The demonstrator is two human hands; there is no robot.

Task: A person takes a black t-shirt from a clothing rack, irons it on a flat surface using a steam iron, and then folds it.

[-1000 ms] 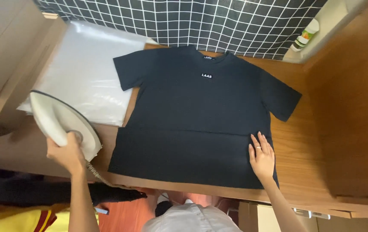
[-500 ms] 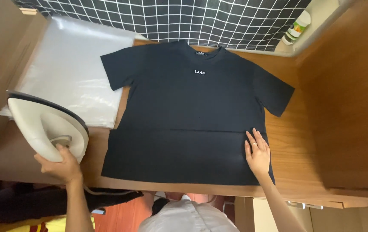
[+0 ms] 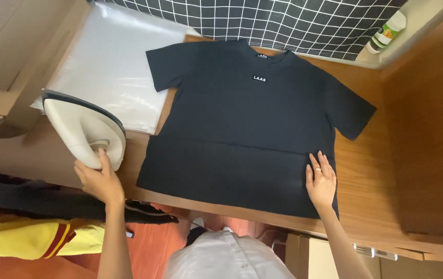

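On shirt (image 3: 242,124): right hand (image 3: 321,181) (flat); left hand (image 3: 97,181) grips iron (image 3: 83,128).

Black T-shirt (image 3: 252,124) lay flat on the wooden tabletop (image 3: 366,170). Left hand (image 3: 99,181) gripped a white iron (image 3: 83,129) beside the shirt. Right hand (image 3: 321,181) pressed flat on the hem.

I see a wooden table (image 3: 366,170) under soft, even light. A black cloth with a white grid (image 3: 263,20) hangs behind it. To the left sit cardboard boxes (image 3: 9,57) and clear plastic sheets (image 3: 113,67). Below the table edge, the floor (image 3: 149,248) looks reddish-orange.
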